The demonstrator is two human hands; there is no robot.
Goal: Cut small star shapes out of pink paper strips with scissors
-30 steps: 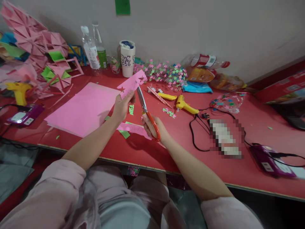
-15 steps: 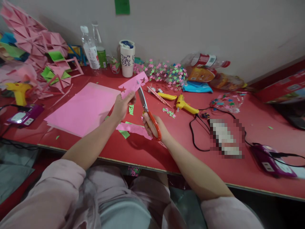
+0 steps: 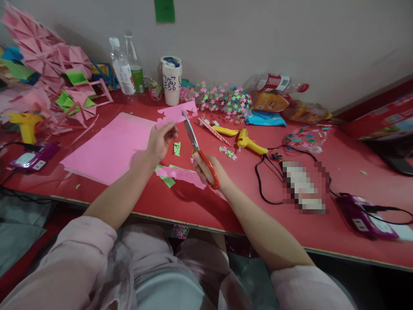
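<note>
The left hand pinches the near end of the pink strip between thumb and fingers; the strip is raised above the table and has notched edges. The right hand is wrapped around the handles of the scissors, with the blades directed away from the body. The blade tips overlap the strip in view; contact cannot be determined. Pink sheets lie left of the strip; paper stars lie right of the scissors, near a glue gun.
</note>
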